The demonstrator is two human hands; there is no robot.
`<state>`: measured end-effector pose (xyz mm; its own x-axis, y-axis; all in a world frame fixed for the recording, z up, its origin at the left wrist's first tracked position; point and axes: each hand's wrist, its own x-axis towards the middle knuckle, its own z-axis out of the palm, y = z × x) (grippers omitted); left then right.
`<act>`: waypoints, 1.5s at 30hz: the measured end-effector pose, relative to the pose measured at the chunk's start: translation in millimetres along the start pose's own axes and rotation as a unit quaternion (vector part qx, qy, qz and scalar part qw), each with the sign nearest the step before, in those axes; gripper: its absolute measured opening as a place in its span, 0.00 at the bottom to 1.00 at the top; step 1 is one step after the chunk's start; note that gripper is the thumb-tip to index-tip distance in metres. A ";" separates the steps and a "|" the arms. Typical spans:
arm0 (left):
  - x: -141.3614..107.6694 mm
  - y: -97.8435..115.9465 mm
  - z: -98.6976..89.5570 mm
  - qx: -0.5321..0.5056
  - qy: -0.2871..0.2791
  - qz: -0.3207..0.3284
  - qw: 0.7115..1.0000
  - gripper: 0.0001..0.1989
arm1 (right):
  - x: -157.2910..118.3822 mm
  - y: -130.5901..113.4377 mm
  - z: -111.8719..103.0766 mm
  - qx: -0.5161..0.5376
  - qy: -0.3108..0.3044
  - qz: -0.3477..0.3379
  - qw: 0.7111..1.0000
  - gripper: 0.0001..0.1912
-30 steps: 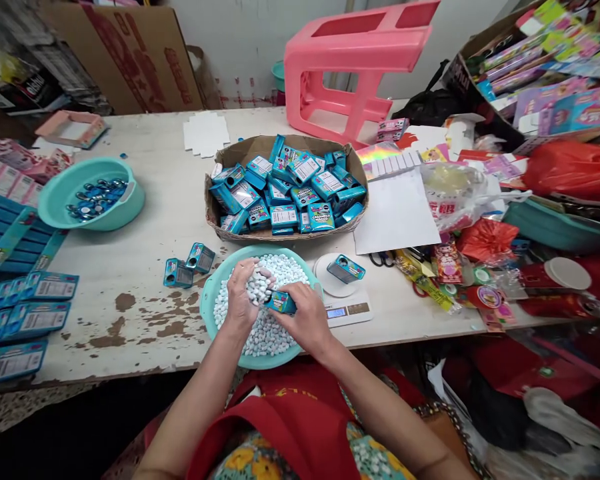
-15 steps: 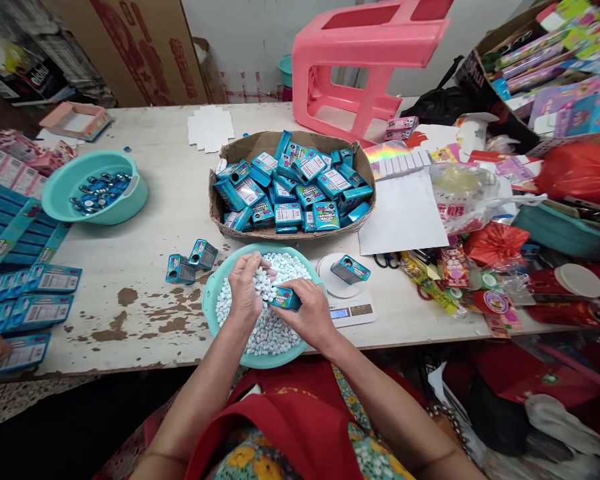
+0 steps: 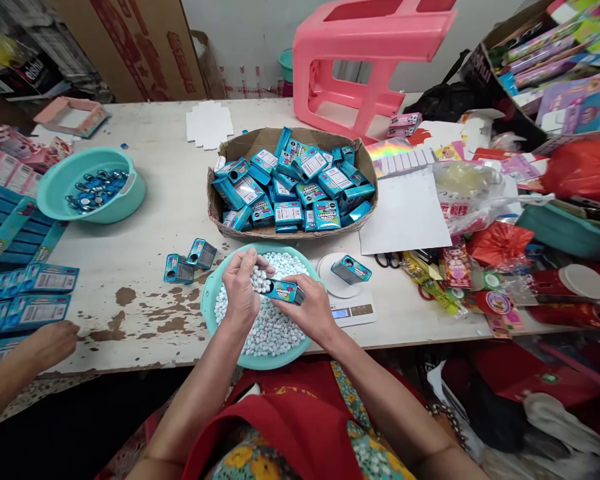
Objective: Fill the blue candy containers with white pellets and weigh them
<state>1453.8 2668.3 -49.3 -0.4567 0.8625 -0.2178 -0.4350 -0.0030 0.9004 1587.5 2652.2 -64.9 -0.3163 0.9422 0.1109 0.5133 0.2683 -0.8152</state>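
Observation:
My right hand (image 3: 313,308) is closed on a small blue candy box (image 3: 284,291), tilted with its round opening facing left. Candies (image 3: 261,281), white and pebble-like, lie cupped in my left hand (image 3: 241,287) right at that opening. Both hands are over a turquoise basin (image 3: 209,300) full of the same white candies. On the kitchen scale (image 3: 355,313), just right of the basin, lies another blue candy box (image 3: 351,269). Two more blue boxes (image 3: 179,268) stand on the table to the left of the basin.
Behind the basin sits a cut-down carton (image 3: 293,233) heaped with blue boxes. A second turquoise basin (image 3: 140,193) holds shiny blue pieces. At far left a co-worker's hand (image 3: 55,343) is near stacked boxes (image 3: 40,310). A pink stool (image 3: 305,80) lies at the back; packaging clutters the right.
The box in my right hand has turned, so more of its printed face shows. My left hand stays at its opening. The co-worker's hand has come further in from the left.

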 end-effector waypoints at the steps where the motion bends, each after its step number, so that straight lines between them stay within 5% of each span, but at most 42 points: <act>1: -0.8 0.4 0.6 0.001 0.000 0.002 1.000 0.14 | 0.1 0.1 0.4 0.001 0.002 0.003 1.000 0.15; 17: -9.9 2.8 7.1 0.007 -0.026 0.027 0.999 0.10 | -1.2 -1.3 -2.5 0.019 0.012 0.012 1.000 0.16; 25: -15.1 -3.1 14.0 0.021 -0.024 0.043 0.999 0.16 | -4.5 1.5 -7.7 0.028 0.026 0.016 0.999 0.15; 28: -18.0 -4.0 18.6 0.036 -0.062 0.033 0.997 0.16 | -2.9 5.2 -5.5 0.031 0.018 0.025 0.999 0.16; 33: 9.5 -16.4 -3.5 0.121 -0.066 0.076 0.987 0.19 | -11.2 8.6 -20.5 0.101 0.000 0.033 0.994 0.17; 35: 30.1 -35.3 -19.5 0.266 -0.070 0.087 0.958 0.19 | -20.4 9.2 -33.1 0.132 0.014 0.035 0.991 0.17; 38: 51.1 -73.0 -33.0 0.498 -0.154 0.087 0.849 0.15 | -32.9 11.4 -47.4 0.135 0.030 0.042 0.990 0.17; 41: 50.9 -101.2 -31.4 0.613 -0.183 0.107 0.761 0.18 | -37.0 14.0 -51.3 0.121 0.044 0.047 0.991 0.17; 45: 36.2 -109.2 -33.3 0.655 -0.195 0.074 0.726 0.16 | -31.9 17.0 -46.7 0.110 0.062 0.052 0.991 0.17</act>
<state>1458.9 2682.9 -168.1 -0.0568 0.9802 -0.1896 0.8254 0.1530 0.5434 1643.6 2636.0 -55.7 -0.1627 0.9836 0.0773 0.3467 0.1303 -0.9289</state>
